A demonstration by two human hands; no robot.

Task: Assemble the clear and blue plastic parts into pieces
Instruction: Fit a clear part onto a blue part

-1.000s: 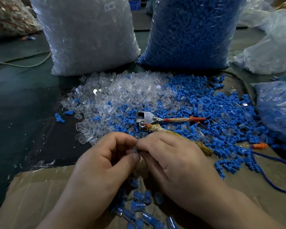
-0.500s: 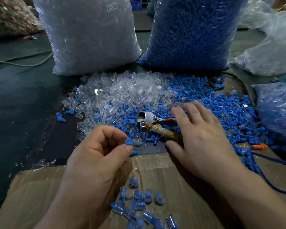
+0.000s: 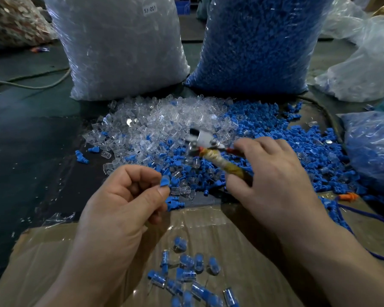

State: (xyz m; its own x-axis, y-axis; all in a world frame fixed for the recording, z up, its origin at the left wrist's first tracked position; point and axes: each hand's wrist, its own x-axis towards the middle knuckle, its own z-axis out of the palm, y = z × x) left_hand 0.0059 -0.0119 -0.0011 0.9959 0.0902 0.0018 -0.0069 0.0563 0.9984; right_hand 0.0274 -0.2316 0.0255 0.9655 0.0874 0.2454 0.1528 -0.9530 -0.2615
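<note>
My left hand (image 3: 129, 209) pinches a small blue plastic part (image 3: 164, 181) between thumb and forefinger, above the near edge of the loose parts. My right hand (image 3: 273, 180) grips the wrapped handles of a pair of pliers (image 3: 205, 140) and holds it lifted and blurred over the heap. A heap of clear parts (image 3: 155, 125) lies at centre left and a heap of blue parts (image 3: 297, 147) at centre right. Several assembled clear-and-blue pieces (image 3: 186, 273) lie on the cardboard (image 3: 53, 262) below my hands.
Two tall plastic bags stand at the back: a bag of clear parts (image 3: 120, 52) and a bag of blue parts (image 3: 257, 45). A smaller bag of blue parts (image 3: 372, 147) sits at the right edge. A blue cord (image 3: 364, 216) with an orange earplug (image 3: 348, 197) lies at right.
My hands came apart. The right hand reached out to the pliers, took hold of their handles and lifted them off the heap. The left hand keeps its pinch on the blue part.
</note>
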